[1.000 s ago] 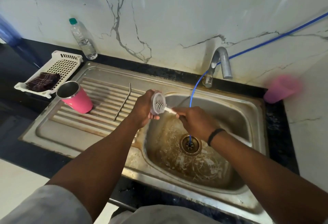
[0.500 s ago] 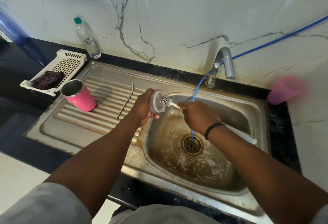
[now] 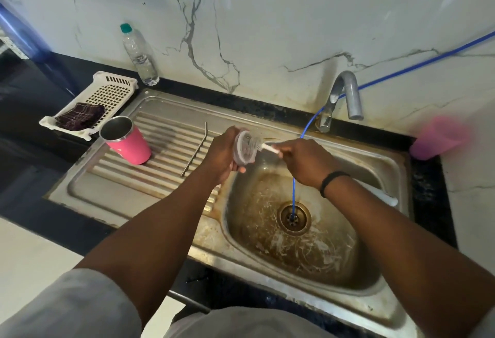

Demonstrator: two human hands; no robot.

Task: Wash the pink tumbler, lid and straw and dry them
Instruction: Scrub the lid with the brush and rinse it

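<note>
My left hand (image 3: 221, 154) grips the clear round lid (image 3: 242, 150) on edge above the left rim of the sink basin (image 3: 294, 230). My right hand (image 3: 302, 162) holds the white handle of a bottle brush (image 3: 263, 146), whose bristles press against the lid's inner face. The pink tumbler (image 3: 126, 140) with a steel inside stands tilted on the ribbed drainboard (image 3: 150, 166). A bent metal straw (image 3: 195, 150) lies on the ribs between the tumbler and my left hand.
A steel tap (image 3: 345, 96) stands behind the basin, and a thin blue hose (image 3: 294, 193) runs down into the drain. A white perforated tray (image 3: 107, 96) with a dark cloth sits at far left, a water bottle (image 3: 139, 56) behind it, a pink cup (image 3: 439, 136) at right.
The brush head has shifted slightly against the lid while both hands stay over the basin's left rim. The camera has tipped a little, sliding the scene down and right.
</note>
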